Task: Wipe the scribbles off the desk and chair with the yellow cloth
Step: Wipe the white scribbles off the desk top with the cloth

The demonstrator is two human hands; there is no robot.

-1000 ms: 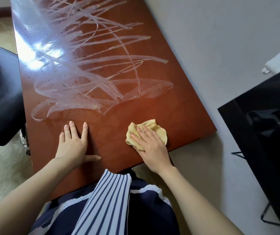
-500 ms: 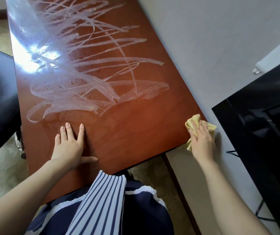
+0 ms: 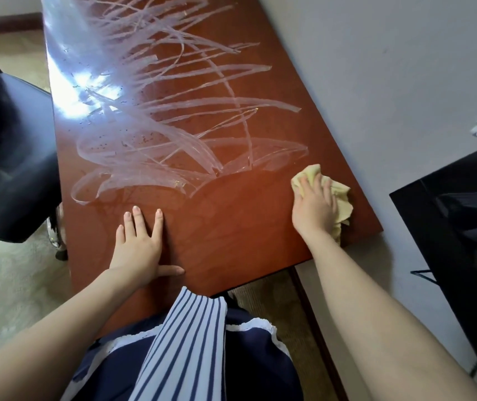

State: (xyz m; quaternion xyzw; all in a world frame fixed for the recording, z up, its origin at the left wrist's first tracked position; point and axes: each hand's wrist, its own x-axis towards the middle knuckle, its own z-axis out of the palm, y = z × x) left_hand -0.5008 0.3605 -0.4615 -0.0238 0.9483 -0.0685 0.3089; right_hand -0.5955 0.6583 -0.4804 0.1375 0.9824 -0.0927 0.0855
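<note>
A glossy reddish-brown desk (image 3: 231, 233) runs away from me, its far two thirds covered with whitish scribbles (image 3: 156, 117). The near strip of wood is bare of marks. My right hand (image 3: 314, 205) presses the crumpled yellow cloth (image 3: 340, 198) flat onto the desk near its right edge, just below the lowest scribble. My left hand (image 3: 139, 244) rests flat on the desk near the front edge, fingers spread. A black chair (image 3: 9, 169) stands at the desk's left side; no scribbles on it can be made out.
A pale wall (image 3: 405, 68) runs along the desk's right side. A black piece of furniture (image 3: 468, 227) stands at the right. Patterned carpet (image 3: 6, 285) covers the floor on the left. My striped and navy clothing (image 3: 191, 354) is at the desk's front edge.
My right hand swept the cloth from the desk's middle front to its right corner, then moved it up the right edge toward the scribbles. The left hand stayed planted.
</note>
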